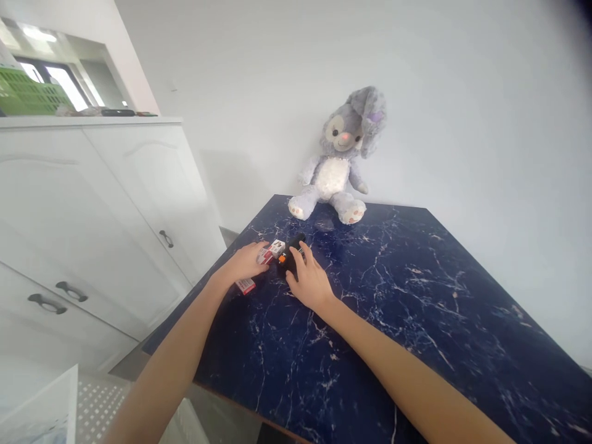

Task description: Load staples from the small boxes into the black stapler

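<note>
My left hand (244, 263) rests on the dark blue marbled table (416, 296) near its left edge, fingers on a small red and white box (274, 250). Another red and white box (245, 285) lies just under its wrist. My right hand (309, 280) lies beside it, fingers curled over a small black object with an orange part (290, 254). The two hands almost touch over these small things.
A grey plush rabbit (340, 157) sits at the table's far edge against the white wall. White cabinets with drawers (92, 222) stand to the left, a green basket (28, 92) on top. A white perforated piece (55, 401) lies low at the left.
</note>
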Demonstrator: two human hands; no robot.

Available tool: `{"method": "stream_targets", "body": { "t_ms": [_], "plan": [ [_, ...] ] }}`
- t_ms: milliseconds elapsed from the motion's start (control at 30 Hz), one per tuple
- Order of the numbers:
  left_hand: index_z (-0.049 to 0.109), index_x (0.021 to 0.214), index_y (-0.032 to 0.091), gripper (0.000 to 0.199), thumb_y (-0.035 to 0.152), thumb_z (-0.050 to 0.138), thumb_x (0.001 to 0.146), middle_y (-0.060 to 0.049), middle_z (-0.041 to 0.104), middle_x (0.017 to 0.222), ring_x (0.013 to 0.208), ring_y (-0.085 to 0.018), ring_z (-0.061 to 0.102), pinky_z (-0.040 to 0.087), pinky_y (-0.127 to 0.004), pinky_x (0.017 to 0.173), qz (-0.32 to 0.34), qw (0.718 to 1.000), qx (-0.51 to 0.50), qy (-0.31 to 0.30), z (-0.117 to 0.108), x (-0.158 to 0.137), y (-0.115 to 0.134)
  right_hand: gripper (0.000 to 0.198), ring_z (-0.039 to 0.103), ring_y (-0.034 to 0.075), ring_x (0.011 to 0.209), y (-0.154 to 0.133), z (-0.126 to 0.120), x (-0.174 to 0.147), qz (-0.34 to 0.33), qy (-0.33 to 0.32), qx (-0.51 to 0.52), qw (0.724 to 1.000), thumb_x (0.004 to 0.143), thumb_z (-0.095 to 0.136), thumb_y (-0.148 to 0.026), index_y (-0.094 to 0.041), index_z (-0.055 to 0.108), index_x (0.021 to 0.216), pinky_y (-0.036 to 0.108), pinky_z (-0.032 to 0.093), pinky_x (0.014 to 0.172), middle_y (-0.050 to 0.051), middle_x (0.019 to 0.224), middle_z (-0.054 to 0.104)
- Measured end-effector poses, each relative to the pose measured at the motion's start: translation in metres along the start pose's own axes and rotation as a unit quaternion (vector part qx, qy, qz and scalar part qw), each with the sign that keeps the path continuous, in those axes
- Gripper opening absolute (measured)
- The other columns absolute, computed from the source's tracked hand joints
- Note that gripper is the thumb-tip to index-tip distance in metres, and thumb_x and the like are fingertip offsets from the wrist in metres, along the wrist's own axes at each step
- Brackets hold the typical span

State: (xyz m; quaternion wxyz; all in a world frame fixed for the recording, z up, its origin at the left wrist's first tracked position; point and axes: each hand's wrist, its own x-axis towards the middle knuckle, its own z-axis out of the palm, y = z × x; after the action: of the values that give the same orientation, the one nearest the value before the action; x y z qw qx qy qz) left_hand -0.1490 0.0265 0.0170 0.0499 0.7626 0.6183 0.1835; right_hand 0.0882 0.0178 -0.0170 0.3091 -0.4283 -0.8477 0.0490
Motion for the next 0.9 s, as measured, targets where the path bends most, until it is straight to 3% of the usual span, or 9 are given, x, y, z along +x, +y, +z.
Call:
{"method": "stream_targets", "body": {
  "t_ms": [133,300,433,533,667,767,833,900],
  "plan": [
    [0.052,0.141,0.027,0.067,0.032,0.070,0.077,-0.012,0.065,0.131,0.119,-0.035,0.061,0.044,-0.042,0.101,-0.017,0.999,0.032,0.019,0.004,0.000,0.002,0.055,0.054,0.030,0.126,0.007,-0.015,-0.026,0.009,0.004,0.044,0.999,0.092,0.049,-0.024,-0.019,0.041,0.146,0.046,0.052,0.101,0.014,0.150,0.041],
    [0.056,0.136,0.024,0.056,0.039,0.064,0.083,-0.013,0.066,0.124,0.114,-0.034,0.062,0.047,-0.043,0.096,-0.038,0.997,0.053,0.047,0.000,0.000,0.012,0.035,0.055,0.029,0.118,0.012,-0.040,-0.063,-0.025,0.000,0.081,0.996,0.093,0.050,-0.020,-0.020,0.059,0.126,0.047,0.050,0.102,0.010,0.119,0.065],
    [0.061,0.129,0.021,0.039,0.032,0.051,0.092,-0.010,0.065,0.123,0.114,-0.028,0.059,0.045,-0.040,0.101,0.018,0.994,0.007,0.108,-0.002,0.000,0.030,0.028,0.051,0.032,0.122,0.013,-0.053,-0.081,-0.054,-0.005,0.074,0.996,0.093,0.051,-0.018,-0.020,0.065,0.117,0.049,0.049,0.103,0.009,0.108,0.070],
    [0.061,0.129,0.021,0.040,0.027,0.048,0.092,-0.010,0.063,0.126,0.117,-0.029,0.056,0.042,-0.042,0.105,0.025,0.992,0.031,0.119,0.001,0.002,0.038,0.024,0.052,0.032,0.119,0.013,-0.056,-0.082,-0.049,-0.009,0.092,0.994,0.093,0.052,-0.017,-0.021,0.067,0.113,0.049,0.051,0.099,0.008,0.104,0.071],
    [0.056,0.136,0.018,0.047,0.026,0.040,0.093,-0.015,0.062,0.128,0.117,-0.031,0.058,0.043,-0.043,0.101,-0.070,0.995,0.056,0.045,-0.002,0.004,0.024,0.022,0.054,0.029,0.114,0.013,-0.055,-0.080,-0.045,-0.024,0.120,0.991,0.093,0.053,-0.015,-0.020,0.067,0.110,0.045,0.053,0.094,0.008,0.100,0.071],
    [0.052,0.140,0.017,0.050,0.031,0.034,0.096,-0.017,0.063,0.131,0.115,-0.032,0.062,0.047,-0.042,0.096,-0.164,0.985,0.038,-0.032,-0.021,-0.001,0.005,0.022,0.054,0.027,0.111,0.012,-0.055,-0.079,-0.049,-0.032,0.132,0.990,0.093,0.054,-0.014,-0.021,0.066,0.109,0.042,0.053,0.093,0.006,0.098,0.071],
    [0.048,0.143,0.020,0.059,0.048,0.043,0.092,-0.018,0.065,0.129,0.103,-0.032,0.068,0.052,-0.039,0.083,-0.223,0.968,0.014,-0.116,-0.038,-0.009,-0.002,0.022,0.055,0.027,0.109,0.011,-0.054,-0.080,-0.047,-0.033,0.135,0.989,0.092,0.054,-0.014,-0.021,0.066,0.109,0.041,0.053,0.091,0.006,0.098,0.071],
    [0.038,0.151,0.022,0.083,0.062,0.059,0.080,-0.018,0.066,0.128,0.086,-0.029,0.072,0.053,-0.033,0.066,-0.237,0.952,-0.039,-0.191,-0.050,-0.018,-0.001,0.022,0.055,0.026,0.107,0.011,-0.054,-0.079,-0.048,-0.034,0.136,0.989,0.092,0.054,-0.013,-0.021,0.066,0.109,0.040,0.053,0.091,0.006,0.099,0.070]
  ]
}}
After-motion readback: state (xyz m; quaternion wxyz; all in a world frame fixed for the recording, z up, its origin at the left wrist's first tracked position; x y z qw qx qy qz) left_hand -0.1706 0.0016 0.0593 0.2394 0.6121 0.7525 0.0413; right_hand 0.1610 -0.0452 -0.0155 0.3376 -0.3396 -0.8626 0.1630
